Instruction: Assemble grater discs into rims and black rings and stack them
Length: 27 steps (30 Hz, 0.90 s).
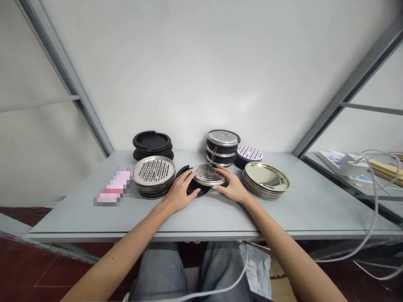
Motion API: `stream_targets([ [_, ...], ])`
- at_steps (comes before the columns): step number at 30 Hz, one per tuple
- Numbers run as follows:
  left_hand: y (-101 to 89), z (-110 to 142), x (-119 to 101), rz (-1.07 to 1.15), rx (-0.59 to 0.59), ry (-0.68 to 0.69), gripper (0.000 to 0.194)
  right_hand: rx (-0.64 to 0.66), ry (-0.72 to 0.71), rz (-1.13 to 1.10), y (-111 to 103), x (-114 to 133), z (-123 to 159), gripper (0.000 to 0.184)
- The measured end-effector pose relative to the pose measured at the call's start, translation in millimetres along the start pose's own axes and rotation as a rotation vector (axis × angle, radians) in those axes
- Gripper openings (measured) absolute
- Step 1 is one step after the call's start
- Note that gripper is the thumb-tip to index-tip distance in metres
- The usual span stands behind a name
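Between my two hands a round metal grater disc (209, 174) is tilted above a black round holder (201, 191), which it partly covers. My left hand (181, 191) has its fingertips at the disc's left rim, with the thumb low, close to the black holder. On the other side, my right hand (232, 187) grips the right rim, fingers on top and thumb at the front edge. Just left of my left hand stands a stack of metal grater discs (154, 171). A stack of gold-coloured round metal lids (267, 178) is beside my right hand.
Black rings (152, 141) are piled at the back left. Behind my hands rises a stack of graters in black holders (223, 138), with a slotted disc (250, 153) beside it. A blurred pink item (115, 186) lies left. White cables (374, 201) hang at the right.
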State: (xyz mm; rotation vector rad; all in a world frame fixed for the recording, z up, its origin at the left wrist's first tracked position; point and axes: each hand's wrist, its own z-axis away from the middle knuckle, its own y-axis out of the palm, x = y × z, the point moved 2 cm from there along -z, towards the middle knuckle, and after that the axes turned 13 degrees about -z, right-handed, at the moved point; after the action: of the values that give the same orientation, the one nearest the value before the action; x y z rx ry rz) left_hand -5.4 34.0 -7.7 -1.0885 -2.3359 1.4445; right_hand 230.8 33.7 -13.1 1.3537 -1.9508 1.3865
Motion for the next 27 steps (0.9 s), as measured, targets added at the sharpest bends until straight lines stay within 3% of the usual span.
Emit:
stream_targets([
  [6, -1.7, -1, 2, -0.004, -0.119, 0.055, 0.034, 0.01, -0.079, -0.045, 3, 10, 1, 0.075],
  [9, -2.5, -1, 4, 0.068, -0.173, 0.003, 0.032, -0.019, -0.094, -0.065, 0, 10, 1, 0.082],
  [16, -2.7, -2, 6, 0.197, -0.147, -0.119, 0.032, -0.184, -0.048, -0.075, -10, 4, 1, 0.035],
  [22, -3.6, -1, 5, 0.1, -0.179, -0.074, 0.044, -0.278, -0.169, -0.091, -16, 8, 5, 0.025],
  [27, -9.5, -1, 0, -0.007, -0.286, 0.012, 0.047, -0.285, -0.181, 0.035, -18, 4, 5, 0.023],
])
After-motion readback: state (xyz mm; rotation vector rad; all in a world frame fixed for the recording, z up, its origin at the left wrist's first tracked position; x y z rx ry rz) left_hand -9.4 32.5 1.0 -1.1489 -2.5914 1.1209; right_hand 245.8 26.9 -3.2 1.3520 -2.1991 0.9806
